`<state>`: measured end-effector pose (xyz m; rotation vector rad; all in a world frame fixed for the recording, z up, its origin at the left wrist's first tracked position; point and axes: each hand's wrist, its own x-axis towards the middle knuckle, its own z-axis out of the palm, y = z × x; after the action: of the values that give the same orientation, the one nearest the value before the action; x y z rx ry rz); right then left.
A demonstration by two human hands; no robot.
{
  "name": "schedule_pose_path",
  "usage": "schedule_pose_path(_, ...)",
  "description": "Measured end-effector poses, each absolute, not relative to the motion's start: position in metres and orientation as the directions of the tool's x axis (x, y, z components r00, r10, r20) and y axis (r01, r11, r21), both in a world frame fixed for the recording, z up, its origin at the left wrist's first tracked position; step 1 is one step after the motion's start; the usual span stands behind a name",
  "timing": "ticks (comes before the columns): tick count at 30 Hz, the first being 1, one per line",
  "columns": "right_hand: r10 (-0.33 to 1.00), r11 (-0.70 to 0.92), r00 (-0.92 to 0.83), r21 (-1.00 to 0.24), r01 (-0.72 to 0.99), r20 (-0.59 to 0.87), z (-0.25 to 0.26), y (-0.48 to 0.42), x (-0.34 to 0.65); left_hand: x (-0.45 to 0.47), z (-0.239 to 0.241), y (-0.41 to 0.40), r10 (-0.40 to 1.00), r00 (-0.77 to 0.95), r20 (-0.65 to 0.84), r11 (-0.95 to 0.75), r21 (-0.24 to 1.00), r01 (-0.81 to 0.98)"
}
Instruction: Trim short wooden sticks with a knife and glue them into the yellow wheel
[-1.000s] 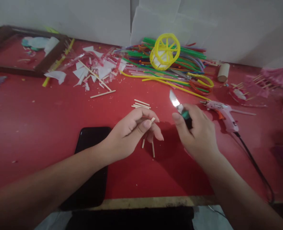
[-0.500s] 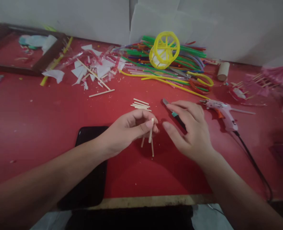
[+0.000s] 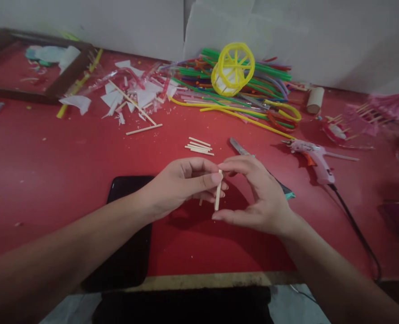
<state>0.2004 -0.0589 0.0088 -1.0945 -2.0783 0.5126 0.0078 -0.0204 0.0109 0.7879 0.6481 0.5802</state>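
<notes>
The left hand (image 3: 177,185) keeps a narrow grip, thumb and fingers pinching a short pale stick (image 3: 218,193) over the red surface (image 3: 189,258). The right hand's (image 3: 268,200) grip is wider, spanning that stick lengthwise, forefinger at its far end and thumb at its near end. A cutter (image 3: 238,146), partly hidden behind the right hand, lies near several cut sticks (image 3: 199,147).

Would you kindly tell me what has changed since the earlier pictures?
The right hand has put the knife down on the table and moved left to the small stick, thumb and finger seemingly at its ends. The left hand still pinches that stick, now showing more of its length. The glue gun and row of short sticks stayed put.
</notes>
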Motion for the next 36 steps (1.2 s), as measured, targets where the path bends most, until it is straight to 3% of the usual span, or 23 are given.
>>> schedule_pose_path(11, 0.776, 0.631, -0.433, -0.555, 0.542, 0.459, 0.0090, -0.0596, 0.2041, 0.0070, 0.0105, -0.0196, 0.693, 0.654, -0.303, 0.545, 0.814, -0.200)
schedule_pose_path(16, 0.836, 0.549, -0.286, -0.698, 0.460, 0.469, 0.0084, -0.0598, 0.2068, 0.0045, 0.0106, -0.0166, 0.741, 0.603, -0.294, 0.539, 0.797, -0.273)
schedule_pose_path(20, 0.848, 0.515, -0.155, -0.721, 0.464, 0.506, 0.0074, -0.0624, 0.2077, 0.0051, 0.0095, -0.0178, 0.744, 0.610, -0.274, 0.497, 0.837, -0.230)
schedule_pose_path(27, 0.856, 0.514, -0.196, -0.748, 0.420, 0.478, 0.0102, -0.0638, 0.2070, 0.0054, 0.0073, -0.0212, 0.730, 0.675, -0.106, 0.276, 0.949, -0.149)
schedule_pose_path(33, 0.792, 0.610, -0.361, -0.672, 0.420, 0.493, 0.0157, -0.0598, 0.2046, 0.0058, 0.0098, -0.0228, 0.690, 0.722, -0.047, 0.079, 0.997, -0.010)
schedule_pose_path(36, 0.817, 0.569, -0.307, -0.596, 0.566, 0.488, 0.0150, -0.0574, 0.2081, 0.0059, 0.0092, -0.0226, 0.722, 0.689, -0.067, 0.094, 0.996, -0.002)
